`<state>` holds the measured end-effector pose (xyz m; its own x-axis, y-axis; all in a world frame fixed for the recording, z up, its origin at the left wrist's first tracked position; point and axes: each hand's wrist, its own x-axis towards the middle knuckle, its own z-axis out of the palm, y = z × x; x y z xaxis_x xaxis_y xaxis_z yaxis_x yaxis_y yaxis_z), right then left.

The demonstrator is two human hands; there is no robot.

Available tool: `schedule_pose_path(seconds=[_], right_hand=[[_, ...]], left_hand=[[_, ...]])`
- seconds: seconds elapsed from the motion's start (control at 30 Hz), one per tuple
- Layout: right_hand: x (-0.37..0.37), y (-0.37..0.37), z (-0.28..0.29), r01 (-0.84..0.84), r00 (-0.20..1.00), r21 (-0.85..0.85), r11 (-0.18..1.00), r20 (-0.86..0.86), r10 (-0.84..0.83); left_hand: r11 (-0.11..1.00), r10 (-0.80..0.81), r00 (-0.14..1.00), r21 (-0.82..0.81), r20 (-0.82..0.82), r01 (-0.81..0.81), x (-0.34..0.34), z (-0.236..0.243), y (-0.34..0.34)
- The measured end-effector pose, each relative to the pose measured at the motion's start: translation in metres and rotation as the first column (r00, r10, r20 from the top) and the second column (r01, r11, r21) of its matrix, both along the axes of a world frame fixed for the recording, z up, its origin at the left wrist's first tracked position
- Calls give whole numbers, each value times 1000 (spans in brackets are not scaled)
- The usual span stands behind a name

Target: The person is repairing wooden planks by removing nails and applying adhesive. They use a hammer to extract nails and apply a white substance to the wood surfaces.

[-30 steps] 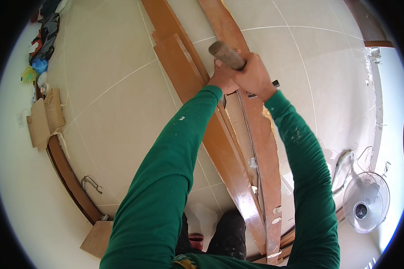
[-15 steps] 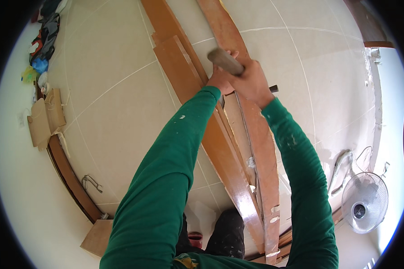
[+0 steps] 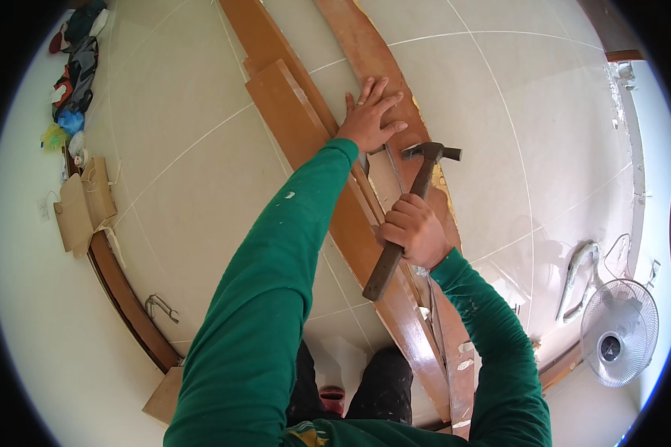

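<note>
Two bare hands are at work over a long, reddish-brown wooden board that lies on the beige tiled floor, its right edge ragged with yellow residue. The left hand, in a long green sleeve, reaches across the board's left edge with its grip released, fingers spread and palm down; how firmly it presses on the wood cannot be told. The right hand has its grip wrapped around the handle of a hammer with a dark metal head and a worn wooden handle. The hammer slants across the board: its head is above the board's ragged right edge, just beyond the left hand's thumb, while the handle's butt end passes over the board's left side. Whether the head touches the board is unclear.

Just left of the board runs a long, glossy, orange-brown wooden plank, with a paler wooden strip between the two. Well to the left of the board are a torn, tan cardboard box, a bent metal tool and a crumpled blue plastic bag. Well to its right stand a round fan with a pale wire grille and, near that, a looped whitish tube.
</note>
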<state>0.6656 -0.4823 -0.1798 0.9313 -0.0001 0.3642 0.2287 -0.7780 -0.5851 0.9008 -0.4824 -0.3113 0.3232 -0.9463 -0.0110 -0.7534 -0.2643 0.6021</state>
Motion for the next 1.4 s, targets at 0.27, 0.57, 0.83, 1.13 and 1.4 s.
schedule_pose_path(seconds=[0.27,0.57,0.83,1.13,1.4], right_hand=[[13,-5,10,99,994,78,992,31,-102],[97,-14,33,305,951,184,934,-121,-286],[144,-39,23,698,705,118,706,-288,-648],[181,-139,17,705,684,494,508,-662,-306],[239,-148,-23,727,600,378,573,-755,-263]], left_hand=[[1000,7,1000,18,-15,-7,1,1,7],[1000,10,999,-25,-46,-11,4,6,2],[999,-6,971,41,-237,17,-2,12,-10],[997,24,999,-66,-24,-25,-5,-5,3],[1000,-8,999,-14,-37,7,1,14,-2]])
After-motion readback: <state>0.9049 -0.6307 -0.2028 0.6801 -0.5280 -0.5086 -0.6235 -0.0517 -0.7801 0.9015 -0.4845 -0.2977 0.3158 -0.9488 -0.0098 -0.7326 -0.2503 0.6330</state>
